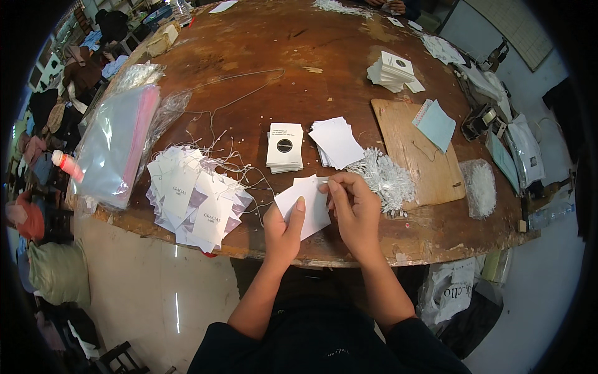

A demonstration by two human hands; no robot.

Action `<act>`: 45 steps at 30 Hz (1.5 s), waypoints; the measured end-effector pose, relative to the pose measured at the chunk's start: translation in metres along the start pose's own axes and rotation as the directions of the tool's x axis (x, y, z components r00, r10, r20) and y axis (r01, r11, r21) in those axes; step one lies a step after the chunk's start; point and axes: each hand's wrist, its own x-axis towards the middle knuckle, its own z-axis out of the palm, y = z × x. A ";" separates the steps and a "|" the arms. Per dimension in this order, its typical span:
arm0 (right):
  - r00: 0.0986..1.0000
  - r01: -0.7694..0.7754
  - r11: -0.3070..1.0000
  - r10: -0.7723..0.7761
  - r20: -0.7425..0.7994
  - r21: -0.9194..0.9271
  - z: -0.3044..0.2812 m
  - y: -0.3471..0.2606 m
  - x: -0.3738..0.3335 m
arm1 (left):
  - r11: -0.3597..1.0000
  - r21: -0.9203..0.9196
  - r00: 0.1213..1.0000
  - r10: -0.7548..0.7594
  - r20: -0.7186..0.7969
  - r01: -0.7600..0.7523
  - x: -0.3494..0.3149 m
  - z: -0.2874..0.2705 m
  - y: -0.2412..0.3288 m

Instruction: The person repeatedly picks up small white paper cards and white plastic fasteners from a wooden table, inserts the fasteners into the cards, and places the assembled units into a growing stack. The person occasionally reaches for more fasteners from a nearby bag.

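Observation:
My left hand (285, 232) is closed around white paper tags (316, 221), thumb lying across their face, just above the table's front edge. At the tags' upper right corner, my right hand (354, 209) pinches something small and whitish, mostly hidden by its fingers. Beyond them stand a stack of printed cards with a black circle (284, 146) and a fanned stack of blank white cards (336, 143). Right of these lies a bundle of white tag strings (387, 181). To the left, strung tags (193, 196) are heaped with their strings trailing loosely.
The worn wooden table (311, 87) also bears clear plastic bags (118, 149), a glue bottle (67, 165), a wooden board (398, 137) with a light blue paper (436, 126), bagged strings (478, 189) and another card stack (391, 71). Another person's hands (392, 6) show at the far edge.

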 end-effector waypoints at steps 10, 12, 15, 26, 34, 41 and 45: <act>0.926 0.354 0.878 -0.377 -0.011 -0.323 0.012 0.002 0.003 | 0.949 0.179 0.966 0.249 0.070 -0.258 0.000 0.003 0.006; 0.944 0.308 0.904 -0.329 -0.023 -0.296 0.012 0.001 0.001 | 0.848 0.318 0.905 0.409 0.115 -0.424 0.000 0.005 0.007; 0.973 0.217 0.954 -0.227 -0.026 -0.205 0.010 -0.001 -0.001 | 0.800 0.341 0.866 0.485 0.119 -0.495 -0.001 0.007 0.005; 0.942 0.311 0.920 -0.332 -0.053 -0.238 0.017 0.007 -0.005 | 0.781 0.340 0.843 0.532 0.079 -0.525 -0.005 0.007 0.000; 0.996 -0.092 0.990 0.093 -0.001 0.111 0.010 -0.009 -0.005 | 0.525 0.515 0.693 0.690 0.209 -0.678 0.007 0.000 0.007; 0.932 -0.315 0.914 0.247 0.264 0.256 -0.012 -0.007 0.013 | 0.080 0.714 0.495 0.774 0.395 -0.695 -0.005 -0.019 0.017; 0.996 -0.070 0.995 0.066 -0.063 -0.072 -0.013 0.004 0.053 | 0.035 0.806 0.549 0.749 0.371 -0.591 -0.003 -0.057 0.016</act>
